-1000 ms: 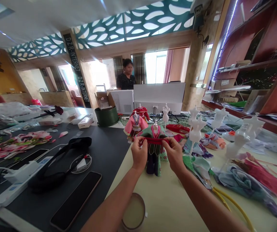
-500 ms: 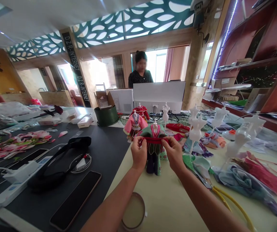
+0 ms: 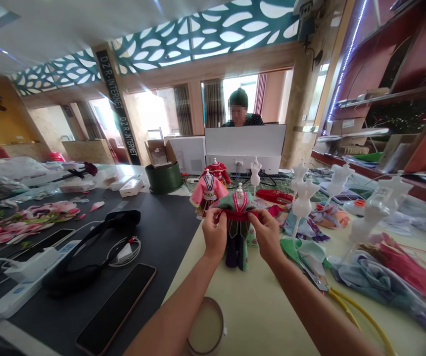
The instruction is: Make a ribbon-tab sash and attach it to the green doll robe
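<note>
A red band [image 3: 237, 215] is stretched level across the waist of a small mannequin in a green robe [image 3: 239, 201] with dark trousers. Its left end is pinched between thumb and fingers of my left hand [image 3: 214, 232]. My right hand [image 3: 266, 231] pinches the other end. Just behind to the left stands a mannequin in a pink robe [image 3: 208, 191], with one in red [image 3: 219, 172] behind it.
Bare white mannequins [image 3: 304, 195] and fabric pieces lie to the right, with yellow-handled scissors [image 3: 361, 316]. A round jar [image 3: 206, 326] sits near my left forearm. A phone [image 3: 118, 306], cable and power strip [image 3: 30, 282] are at left. A person [image 3: 239, 106] is behind the monitor [image 3: 245, 143].
The person behind the monitor has moved to the right and lower. My hands hold nearly the same place, with the red band still between them.
</note>
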Demonstrator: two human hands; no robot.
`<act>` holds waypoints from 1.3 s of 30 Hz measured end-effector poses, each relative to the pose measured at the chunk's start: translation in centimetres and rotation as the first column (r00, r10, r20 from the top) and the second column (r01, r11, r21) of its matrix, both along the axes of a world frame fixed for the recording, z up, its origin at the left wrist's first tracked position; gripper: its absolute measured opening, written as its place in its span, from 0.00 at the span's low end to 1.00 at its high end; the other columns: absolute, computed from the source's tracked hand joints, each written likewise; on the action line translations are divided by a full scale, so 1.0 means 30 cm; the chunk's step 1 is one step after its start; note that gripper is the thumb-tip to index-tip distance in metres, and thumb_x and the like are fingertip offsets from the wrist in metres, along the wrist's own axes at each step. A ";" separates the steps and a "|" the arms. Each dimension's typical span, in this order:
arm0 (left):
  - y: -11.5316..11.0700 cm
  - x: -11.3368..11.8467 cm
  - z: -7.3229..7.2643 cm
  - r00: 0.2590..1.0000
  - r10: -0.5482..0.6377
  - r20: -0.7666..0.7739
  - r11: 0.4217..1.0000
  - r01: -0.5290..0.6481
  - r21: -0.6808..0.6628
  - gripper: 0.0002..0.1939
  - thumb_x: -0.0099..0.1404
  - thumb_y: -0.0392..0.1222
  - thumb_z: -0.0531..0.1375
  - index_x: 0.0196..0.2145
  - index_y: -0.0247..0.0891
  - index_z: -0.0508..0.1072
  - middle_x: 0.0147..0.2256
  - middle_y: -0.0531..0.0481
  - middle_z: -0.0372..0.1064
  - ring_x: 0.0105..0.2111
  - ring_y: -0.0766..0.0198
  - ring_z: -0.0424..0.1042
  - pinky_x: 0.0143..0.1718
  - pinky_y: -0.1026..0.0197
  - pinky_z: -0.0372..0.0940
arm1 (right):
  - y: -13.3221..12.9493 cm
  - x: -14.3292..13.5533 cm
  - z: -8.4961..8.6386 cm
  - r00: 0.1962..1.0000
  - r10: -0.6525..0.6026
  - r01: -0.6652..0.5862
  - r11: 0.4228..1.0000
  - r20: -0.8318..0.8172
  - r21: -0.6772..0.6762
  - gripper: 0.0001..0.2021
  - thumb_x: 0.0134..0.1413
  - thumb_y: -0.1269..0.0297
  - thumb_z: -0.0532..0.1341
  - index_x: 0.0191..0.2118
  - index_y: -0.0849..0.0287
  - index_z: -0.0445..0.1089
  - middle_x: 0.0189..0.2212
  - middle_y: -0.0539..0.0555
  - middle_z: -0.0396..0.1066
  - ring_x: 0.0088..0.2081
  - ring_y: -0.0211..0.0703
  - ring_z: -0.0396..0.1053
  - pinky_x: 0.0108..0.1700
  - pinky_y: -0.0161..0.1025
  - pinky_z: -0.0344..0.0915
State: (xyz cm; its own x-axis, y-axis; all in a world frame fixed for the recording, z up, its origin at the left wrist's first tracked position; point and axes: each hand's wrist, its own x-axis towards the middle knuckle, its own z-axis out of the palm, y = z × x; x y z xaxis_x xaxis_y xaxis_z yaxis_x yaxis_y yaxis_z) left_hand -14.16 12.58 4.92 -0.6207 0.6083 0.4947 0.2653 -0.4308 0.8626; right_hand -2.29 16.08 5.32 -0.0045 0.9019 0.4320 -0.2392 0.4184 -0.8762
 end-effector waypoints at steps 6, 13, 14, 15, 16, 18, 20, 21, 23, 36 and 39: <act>0.012 -0.009 0.000 1.000 -0.021 0.011 1.000 0.021 0.009 0.06 0.58 0.41 0.58 0.30 0.37 0.70 0.27 0.53 0.67 0.28 0.66 0.66 0.33 0.65 0.61 | 0.008 -0.002 0.000 0.999 0.025 -0.025 1.000 -0.031 -0.008 0.10 0.43 0.58 0.64 0.27 0.58 0.67 0.20 0.46 0.64 0.23 0.37 0.59 0.26 0.35 0.54; 0.023 -0.021 0.008 0.998 -0.056 0.013 0.998 0.056 0.013 0.05 0.57 0.41 0.60 0.28 0.36 0.70 0.25 0.54 0.66 0.26 0.68 0.64 0.31 0.66 0.60 | 0.020 0.001 0.007 0.998 0.049 -0.050 0.999 -0.036 -0.013 0.09 0.42 0.59 0.64 0.27 0.59 0.68 0.21 0.46 0.65 0.24 0.37 0.59 0.28 0.36 0.55; 0.023 -0.022 0.011 0.998 -0.062 0.012 0.998 0.062 0.011 0.05 0.57 0.40 0.60 0.28 0.36 0.70 0.25 0.54 0.66 0.26 0.68 0.64 0.30 0.67 0.60 | 0.021 0.002 0.009 0.998 0.053 -0.053 0.998 -0.034 -0.014 0.09 0.42 0.59 0.64 0.26 0.59 0.68 0.21 0.46 0.65 0.24 0.37 0.59 0.28 0.36 0.55; 0.023 -0.024 0.014 0.998 -0.067 0.011 0.998 0.067 0.009 0.05 0.57 0.40 0.60 0.28 0.36 0.70 0.25 0.54 0.65 0.26 0.68 0.64 0.30 0.67 0.60 | 0.021 0.003 0.010 0.998 0.055 -0.056 0.998 -0.031 -0.016 0.09 0.42 0.59 0.64 0.26 0.59 0.68 0.20 0.46 0.65 0.24 0.37 0.59 0.28 0.36 0.55; 0.023 -0.025 0.016 0.997 -0.072 0.012 0.997 0.072 0.006 0.05 0.57 0.40 0.60 0.28 0.36 0.70 0.24 0.54 0.65 0.25 0.68 0.63 0.29 0.67 0.59 | 0.021 0.003 0.012 0.998 0.057 -0.058 0.998 -0.029 -0.018 0.08 0.42 0.59 0.64 0.26 0.59 0.68 0.20 0.46 0.65 0.24 0.37 0.59 0.28 0.36 0.54; 0.023 -0.027 0.021 0.997 -0.080 0.015 0.997 0.080 0.001 0.05 0.56 0.40 0.60 0.27 0.36 0.70 0.24 0.55 0.65 0.25 0.68 0.63 0.29 0.67 0.59 | 0.021 0.004 0.014 0.998 0.059 -0.059 0.998 -0.025 -0.020 0.08 0.42 0.60 0.64 0.26 0.59 0.68 0.20 0.46 0.65 0.24 0.37 0.59 0.27 0.36 0.54; 0.023 -0.029 0.023 0.996 -0.087 0.019 0.996 0.087 -0.001 0.05 0.56 0.40 0.60 0.27 0.36 0.70 0.24 0.55 0.65 0.25 0.68 0.63 0.28 0.67 0.59 | 0.020 0.004 0.016 0.998 0.059 -0.059 0.998 -0.021 -0.021 0.08 0.42 0.60 0.64 0.26 0.58 0.69 0.20 0.46 0.65 0.24 0.37 0.59 0.28 0.36 0.55; 0.023 -0.031 0.023 0.996 -0.089 0.020 0.996 0.089 -0.002 0.05 0.56 0.40 0.60 0.27 0.36 0.70 0.24 0.55 0.65 0.25 0.69 0.62 0.28 0.67 0.59 | 0.021 0.004 0.017 0.998 0.058 -0.059 0.998 -0.019 -0.021 0.08 0.42 0.59 0.64 0.26 0.58 0.69 0.21 0.46 0.66 0.24 0.37 0.59 0.28 0.36 0.55; 0.022 -0.033 0.024 0.995 -0.093 0.022 0.996 0.093 -0.003 0.05 0.56 0.40 0.60 0.27 0.35 0.71 0.24 0.55 0.65 0.25 0.69 0.62 0.28 0.67 0.59 | 0.021 0.004 0.017 0.998 0.057 -0.058 0.998 -0.016 -0.024 0.08 0.42 0.59 0.64 0.26 0.58 0.69 0.21 0.47 0.66 0.25 0.38 0.60 0.29 0.36 0.56; 0.018 -0.030 0.028 0.993 -0.114 0.041 0.994 0.114 0.001 0.05 0.55 0.40 0.61 0.27 0.35 0.71 0.23 0.55 0.64 0.25 0.69 0.62 0.28 0.67 0.58 | 0.028 0.018 0.013 0.998 0.064 -0.064 0.998 0.002 -0.021 0.09 0.42 0.59 0.65 0.26 0.58 0.70 0.21 0.47 0.67 0.25 0.38 0.61 0.29 0.36 0.57; 0.018 -0.027 0.031 0.991 -0.119 0.056 0.993 0.119 0.003 0.05 0.54 0.39 0.61 0.27 0.35 0.71 0.23 0.55 0.64 0.25 0.69 0.62 0.28 0.67 0.58 | 0.028 0.018 0.015 0.998 0.070 -0.070 0.997 0.000 -0.023 0.09 0.42 0.58 0.65 0.26 0.58 0.70 0.21 0.47 0.67 0.26 0.39 0.61 0.30 0.37 0.57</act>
